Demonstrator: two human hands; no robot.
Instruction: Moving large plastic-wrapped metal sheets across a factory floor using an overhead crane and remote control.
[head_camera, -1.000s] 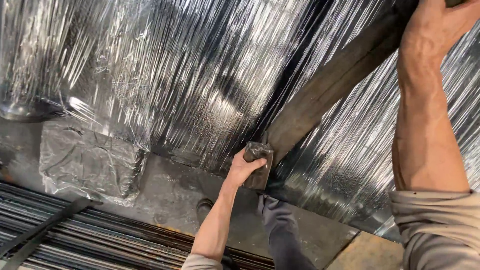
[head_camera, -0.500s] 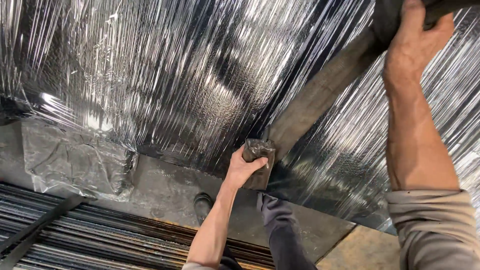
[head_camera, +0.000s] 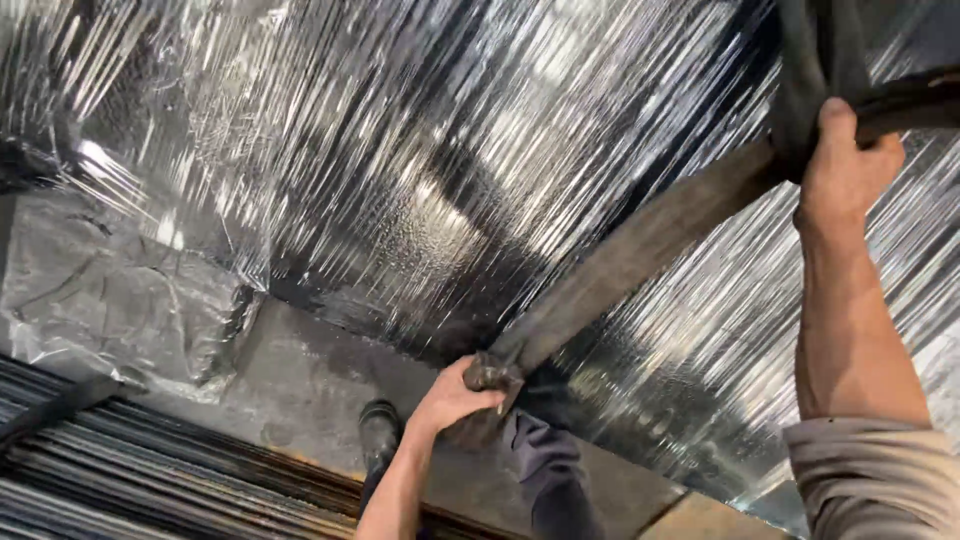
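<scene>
Your left hand (head_camera: 455, 398) gripped the near end of the long dark weathered wooden plank (head_camera: 640, 245), your right hand (head_camera: 845, 165) clamped its far upper end, holding it against the shiny crinkled silver foil sheeting (head_camera: 380, 170); it looked positioned, not yet fixed.

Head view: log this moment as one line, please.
left hand: grips low end of dark strap | right hand: grips strap's upper end | strap: taut across shiny plastic-wrapped bundle

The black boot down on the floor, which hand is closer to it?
Left. The left hand grips the low end of the dark strap, just right of the black boot. The right hand holds the strap high up, far away.
</scene>
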